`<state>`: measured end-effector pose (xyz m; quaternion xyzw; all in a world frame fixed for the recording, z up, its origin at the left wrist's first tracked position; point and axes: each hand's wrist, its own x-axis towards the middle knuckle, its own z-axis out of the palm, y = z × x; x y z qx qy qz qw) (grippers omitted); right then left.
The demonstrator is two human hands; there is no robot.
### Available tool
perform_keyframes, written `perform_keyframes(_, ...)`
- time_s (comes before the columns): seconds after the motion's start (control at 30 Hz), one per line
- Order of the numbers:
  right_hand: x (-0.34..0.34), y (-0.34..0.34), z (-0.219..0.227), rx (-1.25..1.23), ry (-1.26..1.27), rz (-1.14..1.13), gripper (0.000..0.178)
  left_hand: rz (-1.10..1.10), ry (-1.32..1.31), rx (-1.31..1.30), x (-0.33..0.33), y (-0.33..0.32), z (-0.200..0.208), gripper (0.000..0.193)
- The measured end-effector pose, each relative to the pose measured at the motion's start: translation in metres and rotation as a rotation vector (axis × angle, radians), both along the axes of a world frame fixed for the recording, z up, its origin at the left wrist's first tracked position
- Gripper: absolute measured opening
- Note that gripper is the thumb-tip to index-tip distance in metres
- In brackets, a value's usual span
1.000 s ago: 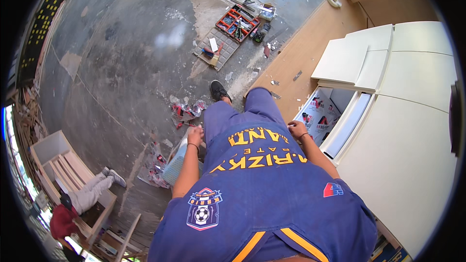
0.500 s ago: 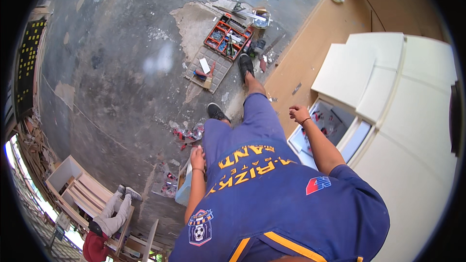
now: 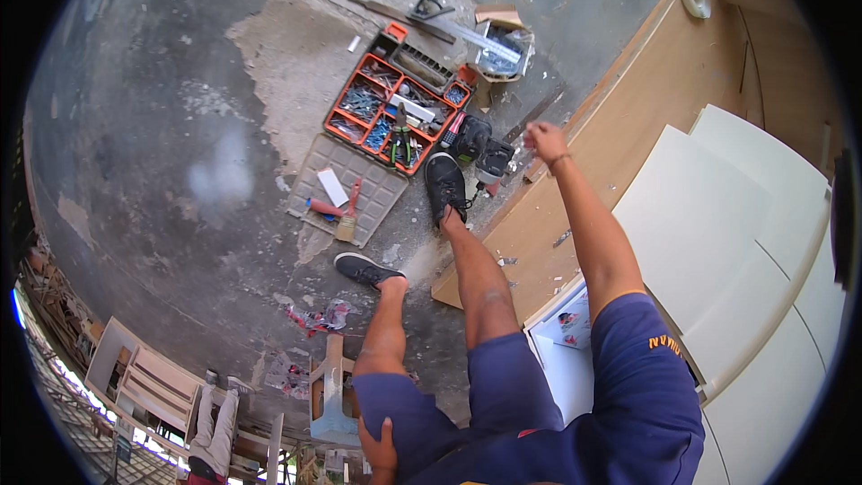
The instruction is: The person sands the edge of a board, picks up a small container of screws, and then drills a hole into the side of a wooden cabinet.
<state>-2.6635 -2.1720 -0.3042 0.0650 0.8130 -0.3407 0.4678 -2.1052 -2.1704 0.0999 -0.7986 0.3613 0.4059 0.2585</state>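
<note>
My right hand (image 3: 546, 141) reaches forward over the edge of a wooden board, fingers loosely bent and nothing visible in them. Nearest to it lies a black cordless drill (image 3: 492, 160) on the floor. Just left of the drill sits an open orange-and-black organizer box (image 3: 366, 101), its compartments filled with screws and small hardware. Green-handled pliers (image 3: 400, 139) lie on top of it. On the box's lid (image 3: 316, 160) rest a paintbrush (image 3: 348, 220), a red-handled tool and a white block. My left hand (image 3: 382, 451) rests against my left thigh, thumb apart from the fingers.
A wooden panel (image 3: 620, 139) runs along the right, with white cabinet panels (image 3: 682, 184) beside it. An open white drawer (image 3: 561, 355) stands by my right leg. A low stool (image 3: 334, 395) is at my left. Another person's legs (image 3: 215, 418) show at lower left.
I have leaned forward and lower, so the organizer box appears closer. My right hand has stretched out toward the drill. My left hand has come to my thigh.
</note>
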Motion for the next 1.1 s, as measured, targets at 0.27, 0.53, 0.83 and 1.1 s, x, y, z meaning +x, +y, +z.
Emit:
perform_keyframes(0.27, -0.060, -0.091, -0.131, -0.131, -0.219, -0.531, 0.034, 0.186, -0.130, 0.088, -0.047, -0.020, -0.006, 0.067)
perform_keyframes(0.53, -0.052, -0.060, -0.142, -0.160, -0.009, -0.457, 0.023, 0.118, -0.123, 0.128, -0.042, -0.016, -0.002, 0.070)
perform_keyframes(0.83, -0.031, 0.053, -0.091, -0.060, -0.020, -0.511, 0.026, 0.150, -0.107, 0.177, -0.034, -0.013, -0.001, 0.077)
perform_keyframes(1.1, 0.006, 0.124, -0.028, -0.018, 0.014, -0.611, 0.033, 0.092, -0.108, 0.197, -0.002, 0.005, -0.001, 0.079)
